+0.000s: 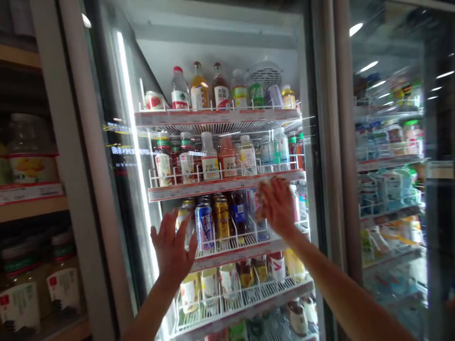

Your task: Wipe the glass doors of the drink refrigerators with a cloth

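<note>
In front of me a tall glass door (220,52) with reflections on it covers a lit drinks fridge. My right hand (279,208) is raised against the glass at the height of the third shelf, pressing a crumpled light cloth (261,196); motion blurs both. My left hand (174,244) is held up with fingers spread and nothing in it, close to the glass. Behind it stand a blue can (204,226) and a gold can (222,218). Whether the left fingertips touch the glass I cannot tell.
Bottles (213,158) and cans fill several wire shelves (227,182) behind the glass. A metal door frame (330,142) runs down the right side, beside another fridge (389,166). On the left is a shelf unit (31,213) with large juice bottles.
</note>
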A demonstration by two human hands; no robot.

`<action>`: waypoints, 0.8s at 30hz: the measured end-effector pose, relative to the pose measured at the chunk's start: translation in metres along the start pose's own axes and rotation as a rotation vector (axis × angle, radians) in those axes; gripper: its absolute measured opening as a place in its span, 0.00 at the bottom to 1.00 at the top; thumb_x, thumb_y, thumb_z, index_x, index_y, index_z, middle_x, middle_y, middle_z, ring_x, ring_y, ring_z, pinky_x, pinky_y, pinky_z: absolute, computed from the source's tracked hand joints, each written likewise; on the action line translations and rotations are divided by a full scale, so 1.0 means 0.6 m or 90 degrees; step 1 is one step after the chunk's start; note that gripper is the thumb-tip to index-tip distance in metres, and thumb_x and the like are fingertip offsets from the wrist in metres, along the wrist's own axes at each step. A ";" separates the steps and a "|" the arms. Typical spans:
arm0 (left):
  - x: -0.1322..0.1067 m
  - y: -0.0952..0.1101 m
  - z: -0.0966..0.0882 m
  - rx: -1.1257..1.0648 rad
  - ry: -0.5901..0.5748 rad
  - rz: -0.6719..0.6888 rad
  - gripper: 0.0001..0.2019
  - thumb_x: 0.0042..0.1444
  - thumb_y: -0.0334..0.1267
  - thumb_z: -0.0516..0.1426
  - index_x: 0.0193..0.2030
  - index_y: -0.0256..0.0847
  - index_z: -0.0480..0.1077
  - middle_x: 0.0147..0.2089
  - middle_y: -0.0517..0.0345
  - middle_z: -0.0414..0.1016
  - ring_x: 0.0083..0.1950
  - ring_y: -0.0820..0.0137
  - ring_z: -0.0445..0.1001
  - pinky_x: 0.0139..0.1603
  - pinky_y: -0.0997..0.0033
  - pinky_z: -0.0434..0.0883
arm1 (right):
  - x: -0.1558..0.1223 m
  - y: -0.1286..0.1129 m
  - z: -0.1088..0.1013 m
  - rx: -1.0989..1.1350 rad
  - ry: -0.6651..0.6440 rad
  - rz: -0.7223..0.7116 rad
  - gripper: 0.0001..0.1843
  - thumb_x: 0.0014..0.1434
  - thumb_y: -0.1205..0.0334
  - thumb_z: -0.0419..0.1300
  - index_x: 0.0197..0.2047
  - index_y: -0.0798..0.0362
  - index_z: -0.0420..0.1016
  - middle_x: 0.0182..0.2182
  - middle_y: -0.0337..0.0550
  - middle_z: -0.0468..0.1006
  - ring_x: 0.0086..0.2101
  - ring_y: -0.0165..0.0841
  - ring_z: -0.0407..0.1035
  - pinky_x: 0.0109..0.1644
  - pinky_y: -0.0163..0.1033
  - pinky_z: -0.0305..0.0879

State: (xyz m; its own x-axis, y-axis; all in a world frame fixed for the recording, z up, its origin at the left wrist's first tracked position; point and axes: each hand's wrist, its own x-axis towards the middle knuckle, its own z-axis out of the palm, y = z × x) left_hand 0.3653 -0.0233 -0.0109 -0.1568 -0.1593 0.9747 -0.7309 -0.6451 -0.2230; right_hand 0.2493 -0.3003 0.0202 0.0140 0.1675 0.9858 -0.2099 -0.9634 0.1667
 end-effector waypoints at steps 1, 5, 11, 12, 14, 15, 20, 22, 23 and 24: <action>0.026 -0.004 0.004 0.000 0.010 -0.017 0.32 0.58 0.38 0.53 0.67 0.49 0.45 0.70 0.54 0.43 0.70 0.59 0.44 0.67 0.51 0.39 | 0.014 0.020 0.001 -0.021 0.057 0.092 0.30 0.60 0.62 0.45 0.66 0.49 0.48 0.64 0.49 0.52 0.64 0.43 0.44 0.63 0.59 0.47; 0.098 -0.011 0.027 -0.003 0.016 -0.074 0.30 0.60 0.43 0.49 0.68 0.43 0.45 0.70 0.48 0.41 0.70 0.56 0.40 0.67 0.47 0.38 | 0.050 0.022 0.012 -0.047 0.156 0.223 0.31 0.61 0.60 0.45 0.66 0.53 0.47 0.65 0.53 0.49 0.64 0.47 0.41 0.63 0.63 0.44; 0.099 -0.009 0.042 0.016 0.018 -0.067 0.31 0.59 0.44 0.50 0.67 0.44 0.45 0.70 0.48 0.43 0.71 0.56 0.40 0.67 0.47 0.37 | 0.038 0.007 0.003 0.004 0.010 -0.025 0.31 0.60 0.62 0.46 0.66 0.47 0.46 0.65 0.44 0.50 0.64 0.40 0.44 0.65 0.55 0.47; 0.099 -0.009 0.041 0.017 0.017 -0.065 0.31 0.59 0.44 0.50 0.68 0.44 0.45 0.70 0.48 0.43 0.71 0.56 0.40 0.67 0.47 0.37 | 0.044 0.027 0.001 -0.019 0.054 0.047 0.30 0.60 0.62 0.45 0.66 0.48 0.48 0.64 0.47 0.52 0.63 0.41 0.45 0.64 0.56 0.47; 0.099 -0.008 0.038 0.023 0.016 -0.064 0.31 0.59 0.43 0.50 0.68 0.44 0.45 0.70 0.47 0.43 0.70 0.56 0.40 0.66 0.48 0.38 | 0.059 0.054 0.002 -0.070 0.146 0.207 0.29 0.61 0.61 0.44 0.65 0.55 0.50 0.63 0.53 0.53 0.63 0.46 0.46 0.62 0.60 0.47; 0.099 -0.008 0.037 0.026 0.016 -0.062 0.31 0.59 0.43 0.51 0.67 0.44 0.45 0.70 0.47 0.44 0.70 0.57 0.41 0.66 0.48 0.38 | 0.065 0.054 0.005 -0.083 0.164 0.240 0.29 0.61 0.60 0.44 0.65 0.57 0.50 0.63 0.55 0.52 0.63 0.47 0.45 0.62 0.61 0.47; 0.093 -0.015 0.041 0.030 0.038 -0.049 0.31 0.59 0.42 0.51 0.67 0.45 0.46 0.70 0.48 0.45 0.70 0.57 0.42 0.66 0.48 0.39 | 0.067 -0.016 0.011 -0.010 -0.024 -0.088 0.32 0.59 0.60 0.48 0.66 0.49 0.45 0.65 0.46 0.49 0.65 0.41 0.41 0.66 0.53 0.46; 0.094 -0.017 0.045 0.023 0.040 -0.050 0.31 0.59 0.42 0.51 0.67 0.45 0.46 0.70 0.48 0.46 0.70 0.57 0.43 0.67 0.48 0.39 | 0.074 -0.002 0.007 -0.007 -0.032 -0.117 0.33 0.59 0.63 0.48 0.67 0.46 0.45 0.64 0.43 0.51 0.64 0.39 0.44 0.66 0.51 0.47; 0.098 -0.016 0.046 0.017 0.037 -0.054 0.30 0.59 0.42 0.52 0.67 0.46 0.47 0.69 0.48 0.46 0.70 0.57 0.43 0.67 0.48 0.40 | 0.083 0.016 0.005 -0.022 0.006 -0.060 0.32 0.59 0.63 0.47 0.67 0.47 0.45 0.64 0.44 0.52 0.64 0.40 0.45 0.65 0.53 0.47; 0.103 -0.013 0.043 0.007 0.038 -0.061 0.30 0.59 0.43 0.52 0.67 0.46 0.48 0.69 0.48 0.47 0.70 0.56 0.43 0.66 0.47 0.40 | 0.093 0.036 0.004 -0.042 0.060 0.030 0.32 0.59 0.64 0.46 0.66 0.49 0.46 0.64 0.46 0.52 0.63 0.42 0.45 0.64 0.56 0.48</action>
State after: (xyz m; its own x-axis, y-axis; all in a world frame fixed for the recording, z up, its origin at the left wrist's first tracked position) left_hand 0.3785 -0.0476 0.0509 -0.1269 -0.0518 0.9906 -0.7373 -0.6631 -0.1291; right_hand 0.2477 -0.3124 0.0787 -0.0888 0.1442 0.9856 -0.2724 -0.9553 0.1153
